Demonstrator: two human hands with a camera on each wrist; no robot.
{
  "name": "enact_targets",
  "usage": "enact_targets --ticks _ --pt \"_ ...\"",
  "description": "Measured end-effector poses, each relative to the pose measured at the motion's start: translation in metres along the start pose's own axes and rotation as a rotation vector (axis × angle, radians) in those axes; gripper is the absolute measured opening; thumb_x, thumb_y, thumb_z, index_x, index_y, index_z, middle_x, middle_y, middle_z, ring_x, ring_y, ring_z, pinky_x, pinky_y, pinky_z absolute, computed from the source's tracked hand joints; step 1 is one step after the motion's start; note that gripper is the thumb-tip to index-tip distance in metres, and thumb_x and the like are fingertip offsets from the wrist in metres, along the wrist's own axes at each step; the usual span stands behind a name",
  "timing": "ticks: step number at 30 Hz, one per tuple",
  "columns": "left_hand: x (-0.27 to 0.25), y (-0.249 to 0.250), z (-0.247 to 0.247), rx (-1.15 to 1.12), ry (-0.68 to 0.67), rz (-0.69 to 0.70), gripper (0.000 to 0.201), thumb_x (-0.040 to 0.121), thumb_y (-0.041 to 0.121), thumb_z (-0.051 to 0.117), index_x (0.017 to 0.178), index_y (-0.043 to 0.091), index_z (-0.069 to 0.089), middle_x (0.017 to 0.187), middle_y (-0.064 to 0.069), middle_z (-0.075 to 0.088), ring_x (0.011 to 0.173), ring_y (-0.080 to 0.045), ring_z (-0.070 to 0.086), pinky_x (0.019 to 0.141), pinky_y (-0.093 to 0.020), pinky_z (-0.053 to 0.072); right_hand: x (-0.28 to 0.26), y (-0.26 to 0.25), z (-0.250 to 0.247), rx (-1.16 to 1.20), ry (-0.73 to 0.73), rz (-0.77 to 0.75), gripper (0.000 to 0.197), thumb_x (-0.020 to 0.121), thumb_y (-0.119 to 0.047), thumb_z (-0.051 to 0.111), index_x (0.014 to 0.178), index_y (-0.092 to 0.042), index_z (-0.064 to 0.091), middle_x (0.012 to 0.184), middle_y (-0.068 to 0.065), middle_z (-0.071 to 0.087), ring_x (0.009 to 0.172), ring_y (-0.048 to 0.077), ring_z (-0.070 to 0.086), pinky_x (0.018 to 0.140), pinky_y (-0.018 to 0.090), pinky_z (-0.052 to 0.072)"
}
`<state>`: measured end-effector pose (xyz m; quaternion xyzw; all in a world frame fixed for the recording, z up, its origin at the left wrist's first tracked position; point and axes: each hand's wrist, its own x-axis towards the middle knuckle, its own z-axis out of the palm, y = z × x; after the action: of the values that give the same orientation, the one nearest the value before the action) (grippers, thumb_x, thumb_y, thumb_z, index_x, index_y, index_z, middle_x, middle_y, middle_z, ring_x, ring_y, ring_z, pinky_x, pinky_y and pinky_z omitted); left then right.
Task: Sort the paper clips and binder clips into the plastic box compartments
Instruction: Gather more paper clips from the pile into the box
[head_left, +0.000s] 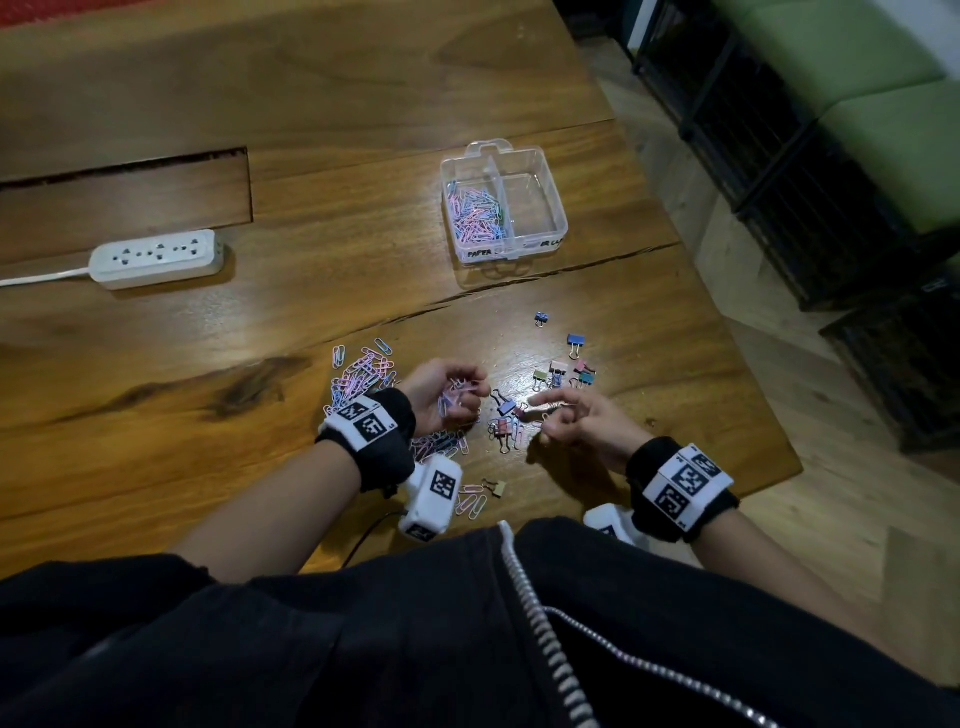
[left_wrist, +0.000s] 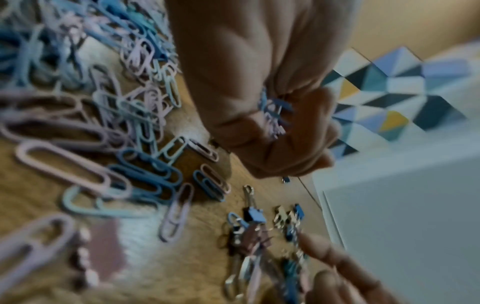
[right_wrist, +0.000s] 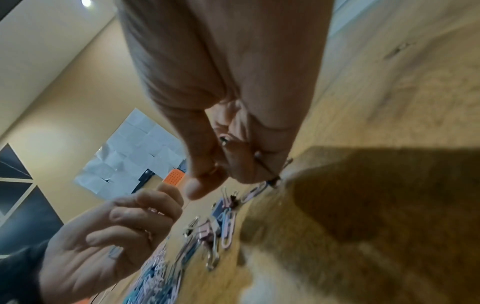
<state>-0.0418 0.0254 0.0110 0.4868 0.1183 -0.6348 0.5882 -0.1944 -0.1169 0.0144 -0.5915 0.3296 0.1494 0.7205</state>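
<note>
While the plastic box (head_left: 503, 202) already holds a heap of paper clips in its left compartment, its right one looks bare, so from the head view the sort seems roughly half done at best: a big paper clip pile (head_left: 358, 376) and scattered binder clips (head_left: 563, 371) remain on the table (head_left: 208, 364). Left hand (head_left: 447, 397) is curled round a bunch of paper clips; right hand (head_left: 576, 421) sits over mixed clips, forefinger out. Left wrist view: blurry, fingers (left_wrist: 285, 144) closed on blue and pink clips, pile just beside. Right wrist view: thumb and fingers (right_wrist: 207, 181) pinch a thin wire piece, probably a clip; can't tell which kind.
</note>
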Motion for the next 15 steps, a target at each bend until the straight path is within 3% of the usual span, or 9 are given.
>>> enact_targets --ticks 2,5,9,11,13,15 --pt "0.000 -0.004 0.003 0.258 0.059 0.008 0.027 0.096 0.015 0.033 0.075 0.008 0.048 0.056 -0.001 0.047 0.033 -0.006 0.040 0.027 -0.013 0.028 -0.003 0.002 0.006 -0.026 0.004 0.035 0.028 0.088 0.010 0.037 0.083 -0.010 0.056 0.063 0.003 0.054 0.046 0.004 0.053 0.045 0.013 0.039" --pt "0.000 -0.008 0.012 0.628 0.135 0.039 0.030 0.096 0.022 0.035 0.069 0.014 0.046 0.059 0.001 0.041 0.033 -0.005 0.038 0.032 -0.014 0.028 -0.004 0.004 0.016 -0.111 0.083 0.098 0.028 0.090 0.002 0.036 0.071 -0.009 0.053 0.065 0.002 0.052 0.053 0.009 0.045 0.049 0.017 0.034" --pt "-0.002 -0.016 0.028 1.161 0.171 0.174 0.034 0.098 0.028 0.037 0.065 0.018 0.039 0.065 0.003 0.041 0.051 -0.008 0.036 0.046 -0.017 0.030 0.007 0.012 0.021 -0.690 0.319 -0.059 0.019 0.091 -0.016 0.044 0.090 -0.004 0.058 0.091 0.008 0.059 0.086 0.021 0.055 0.076 0.031 0.044" --pt "-0.001 -0.021 0.029 1.339 0.208 0.261 0.031 0.091 0.035 0.051 0.065 0.021 0.041 0.066 0.006 0.045 0.055 -0.007 0.041 0.049 -0.019 0.032 0.010 0.014 0.021 -0.841 0.406 -0.114 0.019 0.084 -0.028 0.056 0.090 -0.010 0.054 0.093 0.006 0.057 0.088 0.022 0.055 0.080 0.037 0.048" --pt "0.000 -0.026 0.027 1.559 0.228 0.332 0.029 0.080 0.040 0.065 0.069 0.021 0.045 0.072 0.006 0.052 0.065 -0.009 0.050 0.057 -0.022 0.041 0.009 0.017 0.021 -0.964 0.417 -0.117 0.030 0.078 -0.039 0.063 0.093 -0.015 0.052 0.095 0.002 0.052 0.089 0.019 0.052 0.080 0.035 0.049" --pt "0.001 -0.028 0.025 1.726 0.248 0.372 0.022 0.078 0.035 0.068 0.081 0.019 0.053 0.086 0.002 0.060 0.083 -0.016 0.057 0.069 -0.028 0.047 0.008 0.019 0.023 -1.006 0.419 -0.150 0.029 0.078 -0.036 0.064 0.096 -0.015 0.055 0.099 0.003 0.052 0.094 0.020 0.052 0.083 0.034 0.047"
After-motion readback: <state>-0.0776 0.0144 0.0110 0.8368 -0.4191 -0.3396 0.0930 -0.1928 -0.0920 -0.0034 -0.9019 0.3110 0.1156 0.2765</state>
